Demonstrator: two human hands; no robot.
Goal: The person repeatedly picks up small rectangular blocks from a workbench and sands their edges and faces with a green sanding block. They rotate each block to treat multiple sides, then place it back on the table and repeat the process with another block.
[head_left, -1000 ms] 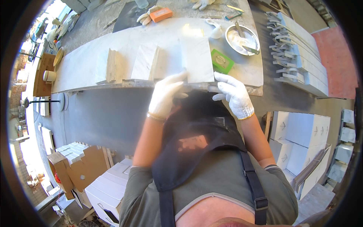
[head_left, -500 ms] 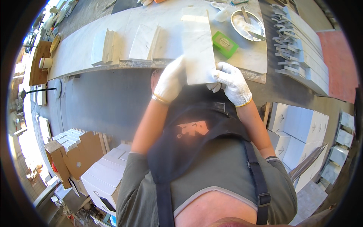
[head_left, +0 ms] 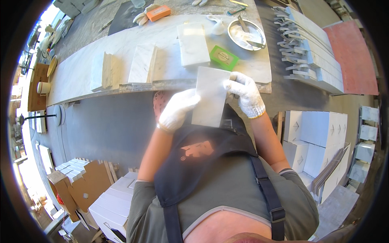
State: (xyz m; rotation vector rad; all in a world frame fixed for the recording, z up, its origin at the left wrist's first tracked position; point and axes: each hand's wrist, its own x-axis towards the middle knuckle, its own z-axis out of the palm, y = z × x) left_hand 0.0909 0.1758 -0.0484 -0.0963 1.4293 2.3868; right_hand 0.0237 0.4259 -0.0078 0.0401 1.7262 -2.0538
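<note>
A white rectangular marble tile (head_left: 209, 97) is held up in front of my apron, just off the workbench's near edge. My left hand (head_left: 179, 108), in a white knit glove, closes on its left edge. At the upper right edge, my gloved right hand (head_left: 245, 94) pinches the tile between thumb and fingers. Right behind it on the bench lies a stack of marble tiles (head_left: 193, 45). Beside that stack sits a green box (head_left: 223, 58), and past it a metal bowl (head_left: 252, 45) of white paste with two flat tools in it.
Two more tile stacks (head_left: 142, 64) (head_left: 101, 71) stand on the marble-topped bench (head_left: 121, 42). An orange box (head_left: 159, 13) lies farther back. Strapped slabs (head_left: 314, 50) are at right, with white cartons (head_left: 316, 129) below. A cardboard box (head_left: 91, 174) and a white box (head_left: 111, 202) are at lower left.
The tile has come down and toward me, away from over the bench, still between both hands. The tile stack behind it is now in plain sight. The view has shifted somewhat.
</note>
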